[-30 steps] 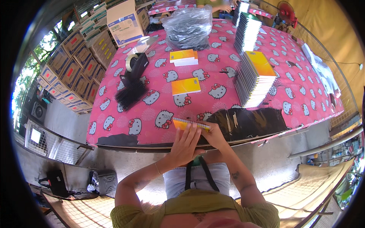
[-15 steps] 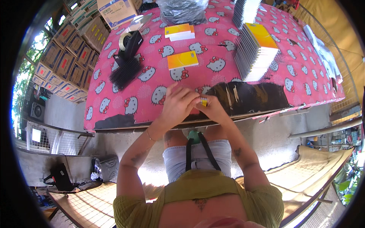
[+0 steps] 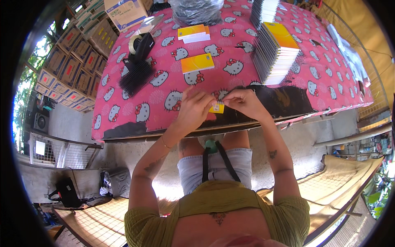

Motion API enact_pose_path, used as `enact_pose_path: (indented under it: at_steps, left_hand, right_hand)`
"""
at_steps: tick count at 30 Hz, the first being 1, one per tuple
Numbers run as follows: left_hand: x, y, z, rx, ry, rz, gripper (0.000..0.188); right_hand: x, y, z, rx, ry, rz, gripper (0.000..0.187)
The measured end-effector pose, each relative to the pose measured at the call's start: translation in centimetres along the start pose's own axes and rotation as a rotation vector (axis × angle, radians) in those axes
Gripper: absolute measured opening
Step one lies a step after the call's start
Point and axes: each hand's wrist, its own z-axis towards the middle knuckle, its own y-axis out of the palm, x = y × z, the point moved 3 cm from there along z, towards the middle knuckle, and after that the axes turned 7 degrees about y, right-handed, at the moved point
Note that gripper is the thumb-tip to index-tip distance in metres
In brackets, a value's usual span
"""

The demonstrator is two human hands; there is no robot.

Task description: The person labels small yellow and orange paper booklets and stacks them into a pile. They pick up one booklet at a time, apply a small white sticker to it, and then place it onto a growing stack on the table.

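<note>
Both hands pinch one small yellow notebook (image 3: 217, 108) at the near table (image 3: 123, 119) edge: left hand (image 3: 196, 108) with fingers curled on its left side, right hand (image 3: 243, 101) gripping the top right. Two more yellow notebooks (image 3: 197, 63) lie flat farther back, one tall spiral stack (image 3: 276, 52) right, one tape dispenser (image 3: 140, 44) left. Open cloth between them.

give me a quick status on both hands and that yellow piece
Left hand and right hand both pinching small yellow booklet at table edge. Notebook stack and tape dispenser stand apart, nothing blocking.
</note>
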Motion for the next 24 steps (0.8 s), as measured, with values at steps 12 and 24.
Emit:
enact_pose_path:
  at_steps: [12,24]
  left_hand:
    - [1.8,-0.6,0.3,-0.025,0.018,0.039,0.015]
    - [2.2,-3.9,24.3,0.668,0.522,-0.141,0.022]
  right_hand:
    - [-0.4,2.7,0.2,0.344,-0.249,-0.227,0.021]
    - [-4.9,-20.4,-2.1,0.97,-0.234,-0.456,0.046]
